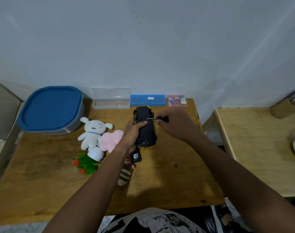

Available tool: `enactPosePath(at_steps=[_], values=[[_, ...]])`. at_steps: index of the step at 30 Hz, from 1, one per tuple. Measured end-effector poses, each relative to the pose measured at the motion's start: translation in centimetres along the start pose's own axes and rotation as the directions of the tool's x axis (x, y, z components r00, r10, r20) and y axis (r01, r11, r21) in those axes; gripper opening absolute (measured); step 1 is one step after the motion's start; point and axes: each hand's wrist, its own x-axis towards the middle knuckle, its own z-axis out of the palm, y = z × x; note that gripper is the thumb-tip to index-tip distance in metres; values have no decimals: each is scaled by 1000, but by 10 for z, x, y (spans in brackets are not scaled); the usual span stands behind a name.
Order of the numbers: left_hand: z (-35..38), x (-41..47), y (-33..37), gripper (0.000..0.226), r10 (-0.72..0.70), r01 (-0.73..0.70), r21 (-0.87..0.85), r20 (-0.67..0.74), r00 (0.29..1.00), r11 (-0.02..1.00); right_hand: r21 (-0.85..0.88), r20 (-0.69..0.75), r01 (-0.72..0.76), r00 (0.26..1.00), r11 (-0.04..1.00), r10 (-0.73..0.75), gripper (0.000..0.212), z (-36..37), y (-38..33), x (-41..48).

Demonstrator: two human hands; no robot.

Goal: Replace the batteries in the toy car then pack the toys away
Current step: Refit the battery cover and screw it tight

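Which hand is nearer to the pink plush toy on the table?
Left. The left hand, gripping the upturned toy car, is just right of the pink plush toy. The right hand, holding the screwdriver, is farther right, beyond the car.

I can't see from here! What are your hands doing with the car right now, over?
Left hand grips upturned toy car. Right hand holds screwdriver, tip on car's underside. Nothing blocks the tool. Over.

The yellow toy car (148,132) is turned over, black underside up, with a screwdriver (160,118) tip against it. A white plush toy (93,133) and a pink plush toy (112,137) lie just left.
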Motion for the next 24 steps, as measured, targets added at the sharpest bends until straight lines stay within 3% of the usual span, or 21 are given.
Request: enactPosePath(at_steps=[24], values=[[3,-2,0,28,7,-7,26,-2,1000,1000,-7,-6,9,1000,1000,-9,15,1,3,-2]])
